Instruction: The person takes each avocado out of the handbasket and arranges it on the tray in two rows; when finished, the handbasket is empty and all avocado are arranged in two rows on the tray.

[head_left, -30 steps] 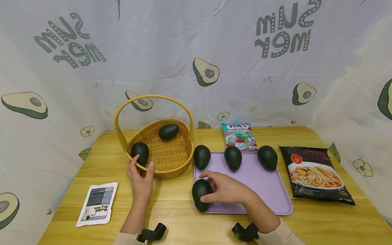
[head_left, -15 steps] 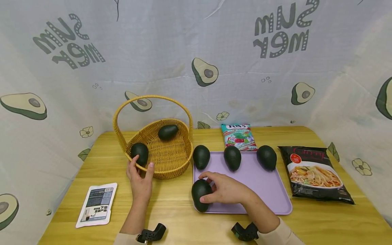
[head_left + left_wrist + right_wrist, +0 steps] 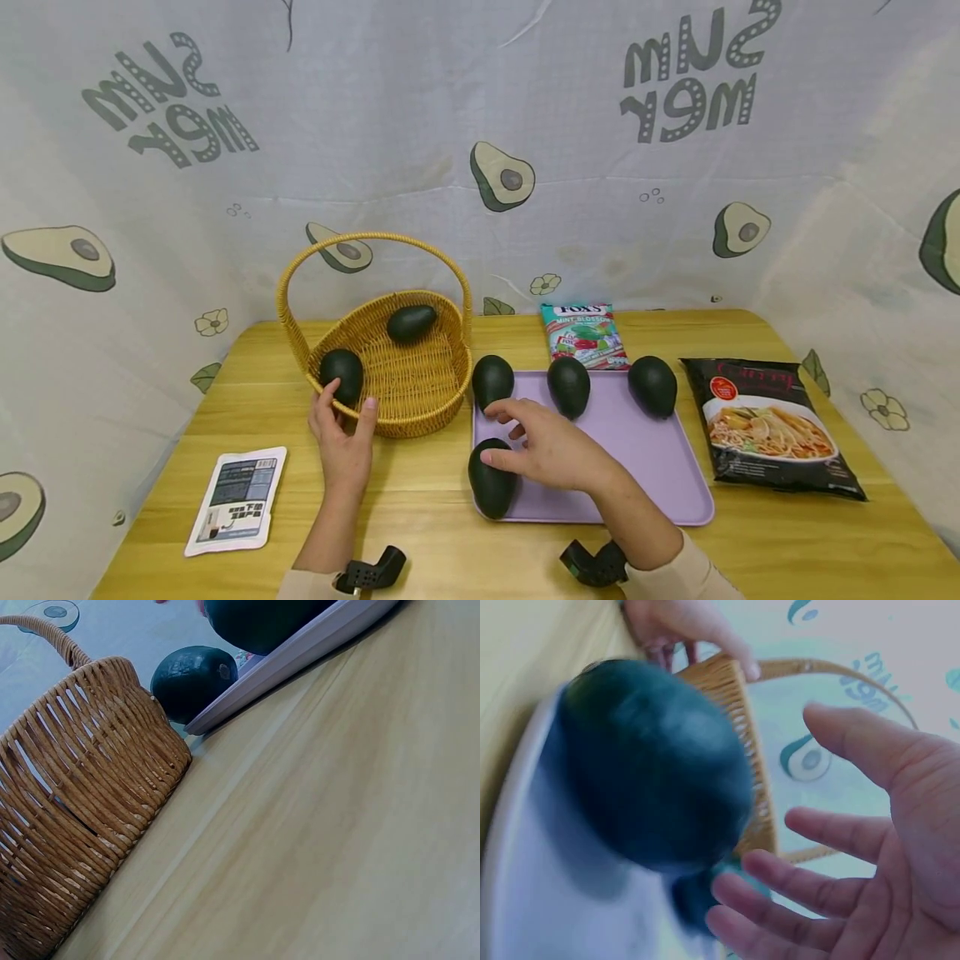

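Observation:
My left hand (image 3: 347, 437) grips the near left rim of the yellow wicker basket (image 3: 408, 421), one fingertip overlapping the avocado (image 3: 342, 371) just inside it. A second avocado (image 3: 412, 323) lies at the back of the basket. Over the lilac tray (image 3: 615, 467), my right hand (image 3: 551, 446) has its fingers spread, holding nothing. Below its thumb, an avocado (image 3: 491, 492) sits on the tray's near left corner; the right wrist view shows a gap between this avocado (image 3: 656, 769) and the palm. Three more avocados, the middle one (image 3: 569, 387) among them, line the tray's back edge.
A black noodle packet (image 3: 772, 429) lies right of the tray. Behind the tray is a mint candy bag (image 3: 587, 336). A white pouch (image 3: 237, 500) lies at the left of the wooden table (image 3: 420, 533). The basket's tall arched handle (image 3: 375, 236) stands up.
My right hand has let go of the near avocado and lifted slightly, its fingers spreading. The avocado stays at the tray's corner. My left hand keeps its place on the basket.

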`<act>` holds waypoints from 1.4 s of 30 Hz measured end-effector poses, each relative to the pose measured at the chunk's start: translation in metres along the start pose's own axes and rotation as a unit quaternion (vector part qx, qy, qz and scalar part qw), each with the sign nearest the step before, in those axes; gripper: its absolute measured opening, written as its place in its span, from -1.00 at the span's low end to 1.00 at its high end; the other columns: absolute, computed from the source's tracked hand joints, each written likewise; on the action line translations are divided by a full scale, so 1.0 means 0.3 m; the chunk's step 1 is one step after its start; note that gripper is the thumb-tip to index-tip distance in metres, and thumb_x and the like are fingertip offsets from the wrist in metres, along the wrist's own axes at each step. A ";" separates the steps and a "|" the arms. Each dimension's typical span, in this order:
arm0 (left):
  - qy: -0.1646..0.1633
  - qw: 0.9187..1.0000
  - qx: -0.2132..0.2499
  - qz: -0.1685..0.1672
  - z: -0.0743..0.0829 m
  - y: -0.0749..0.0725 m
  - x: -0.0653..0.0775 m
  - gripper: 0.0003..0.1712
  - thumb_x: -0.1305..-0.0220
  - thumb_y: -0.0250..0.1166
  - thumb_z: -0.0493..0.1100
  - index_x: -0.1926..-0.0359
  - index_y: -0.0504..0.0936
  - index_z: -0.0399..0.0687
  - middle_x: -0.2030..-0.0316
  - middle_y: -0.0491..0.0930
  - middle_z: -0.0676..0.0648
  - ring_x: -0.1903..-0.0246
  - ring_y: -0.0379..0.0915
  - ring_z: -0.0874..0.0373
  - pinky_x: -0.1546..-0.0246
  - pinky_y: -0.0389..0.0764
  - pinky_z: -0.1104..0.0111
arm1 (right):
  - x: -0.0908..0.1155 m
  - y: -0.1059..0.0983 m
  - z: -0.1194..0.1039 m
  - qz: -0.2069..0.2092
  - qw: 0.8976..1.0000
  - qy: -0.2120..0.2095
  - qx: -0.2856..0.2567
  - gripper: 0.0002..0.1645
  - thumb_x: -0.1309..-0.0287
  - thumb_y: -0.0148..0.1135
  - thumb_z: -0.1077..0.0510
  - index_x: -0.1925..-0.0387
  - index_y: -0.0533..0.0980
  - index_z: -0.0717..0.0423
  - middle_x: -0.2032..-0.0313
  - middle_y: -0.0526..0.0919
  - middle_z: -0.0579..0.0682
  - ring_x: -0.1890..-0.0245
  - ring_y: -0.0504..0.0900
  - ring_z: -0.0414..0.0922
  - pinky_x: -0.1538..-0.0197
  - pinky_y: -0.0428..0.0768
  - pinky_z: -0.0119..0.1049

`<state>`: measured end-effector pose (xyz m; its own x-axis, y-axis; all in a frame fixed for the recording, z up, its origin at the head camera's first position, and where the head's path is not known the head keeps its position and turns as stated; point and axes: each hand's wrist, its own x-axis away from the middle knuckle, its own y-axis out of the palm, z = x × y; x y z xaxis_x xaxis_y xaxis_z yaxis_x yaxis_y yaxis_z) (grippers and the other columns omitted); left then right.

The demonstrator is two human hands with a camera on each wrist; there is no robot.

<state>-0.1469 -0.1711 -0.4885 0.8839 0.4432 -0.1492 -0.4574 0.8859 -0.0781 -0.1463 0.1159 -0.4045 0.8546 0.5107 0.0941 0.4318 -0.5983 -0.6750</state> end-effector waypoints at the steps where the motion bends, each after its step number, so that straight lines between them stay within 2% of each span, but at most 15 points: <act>1: 0.000 1.000 0.000 -0.001 0.000 0.001 0.000 -0.27 -0.41 0.32 -0.10 -0.50 0.22 0.13 -0.61 -0.32 -0.18 -0.52 -0.02 -0.34 -0.47 0.18 -0.18 | -0.002 -0.002 -0.012 0.009 1.000 -0.006 0.002 -0.30 -0.23 0.40 -0.18 -0.29 0.48 0.04 -0.17 0.62 0.06 -0.06 0.65 -0.01 -0.04 0.63 -0.06; 7: 0.001 1.000 -0.003 -0.001 0.001 0.001 -0.001 -0.28 -0.42 0.32 -0.09 -0.49 0.23 0.14 -0.61 -0.30 -0.18 -0.52 0.00 -0.32 -0.47 0.19 -0.16 | -0.034 -0.009 -0.118 0.055 0.997 -0.044 0.034 -0.37 -0.24 0.39 -0.16 -0.26 0.52 0.00 -0.12 0.65 -0.02 -0.09 0.63 -0.01 -0.11 0.61 -0.06; 11: 0.001 1.000 -0.006 0.001 0.001 -0.001 0.000 -0.28 -0.41 0.32 -0.08 -0.49 0.23 0.15 -0.61 -0.29 -0.18 -0.52 0.01 -0.33 -0.47 0.19 -0.16 | -0.084 -0.006 -0.202 0.073 0.994 -0.060 0.064 -0.36 -0.26 0.37 -0.19 -0.27 0.53 -0.02 -0.14 0.65 -0.03 -0.07 0.63 -0.03 -0.10 0.61 -0.04; 14: 0.001 1.000 -0.006 0.001 0.001 -0.003 -0.001 -0.27 -0.41 0.32 -0.08 -0.49 0.23 0.15 -0.61 -0.29 -0.19 -0.52 0.00 -0.33 -0.47 0.18 -0.17 | -0.149 0.000 -0.253 0.073 0.993 -0.068 0.062 -0.37 -0.26 0.36 -0.19 -0.27 0.53 -0.03 -0.17 0.63 -0.03 -0.12 0.61 -0.02 -0.15 0.60 -0.01; 20: 0.001 1.000 -0.012 0.003 -0.002 -0.005 -0.004 -0.28 -0.41 0.33 -0.08 -0.49 0.23 0.11 -0.60 -0.28 -0.21 -0.52 0.00 -0.35 -0.49 0.16 -0.17 | -0.318 0.015 -0.308 0.066 0.995 -0.078 0.011 -0.40 -0.29 0.33 -0.15 -0.28 0.51 -0.04 -0.22 0.59 0.01 -0.25 0.54 -0.02 -0.27 0.55 0.00; 25: 0.003 1.000 -0.012 0.006 -0.001 -0.003 -0.005 -0.28 -0.40 0.33 -0.09 -0.48 0.24 0.10 -0.60 -0.26 -0.22 -0.51 0.02 -0.36 -0.48 0.17 -0.18 | -0.448 0.027 -0.304 0.085 0.994 -0.070 -0.004 -0.41 -0.31 0.31 -0.12 -0.30 0.50 -0.02 -0.28 0.54 0.06 -0.32 0.50 0.04 -0.31 0.53 0.01; 30: 0.007 1.000 -0.006 0.006 -0.003 -0.001 -0.004 -0.28 -0.40 0.34 -0.11 -0.48 0.25 0.08 -0.60 -0.26 -0.23 -0.50 0.02 -0.35 -0.48 0.17 -0.18 | -0.536 0.044 -0.275 0.097 0.994 -0.035 -0.028 -0.38 -0.34 0.28 -0.09 -0.34 0.45 0.03 -0.35 0.46 0.14 -0.30 0.50 0.13 -0.25 0.56 0.02; 34: 0.007 1.000 -0.002 0.006 -0.002 0.000 -0.002 -0.28 -0.39 0.34 -0.12 -0.48 0.25 0.09 -0.60 -0.27 -0.22 -0.51 0.02 -0.34 -0.47 0.17 -0.17 | -0.585 0.059 -0.245 0.103 0.994 -0.020 -0.034 -0.38 -0.36 0.24 -0.06 -0.37 0.42 0.03 -0.40 0.38 0.17 -0.29 0.49 0.15 -0.22 0.57 0.03; 38: 0.010 1.000 -0.005 0.006 0.000 0.000 -0.004 -0.28 -0.39 0.34 -0.11 -0.48 0.25 0.11 -0.60 -0.27 -0.21 -0.51 0.01 -0.33 -0.48 0.16 -0.17 | -0.617 0.064 -0.215 0.120 0.992 -0.009 -0.022 -0.37 -0.35 0.23 -0.05 -0.39 0.41 -0.03 -0.46 0.31 0.12 -0.40 0.37 0.11 -0.27 0.54 0.03; 42: 0.013 1.000 -0.007 0.009 -0.004 0.001 -0.008 -0.29 -0.40 0.34 -0.13 -0.47 0.26 0.10 -0.60 -0.25 -0.22 -0.51 0.01 -0.31 -0.48 0.16 -0.17 | -0.636 0.065 -0.188 0.112 0.994 0.008 -0.005 -0.35 -0.35 0.25 -0.04 -0.42 0.38 -0.08 -0.52 0.23 0.06 -0.48 0.25 0.10 -0.30 0.51 0.06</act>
<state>-0.1491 -0.1721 -0.4892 0.8726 0.4558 -0.1758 -0.4752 0.8754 -0.0890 -0.2849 -0.0279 -0.3944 0.9338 0.3549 -0.0462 0.2335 -0.7019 -0.6729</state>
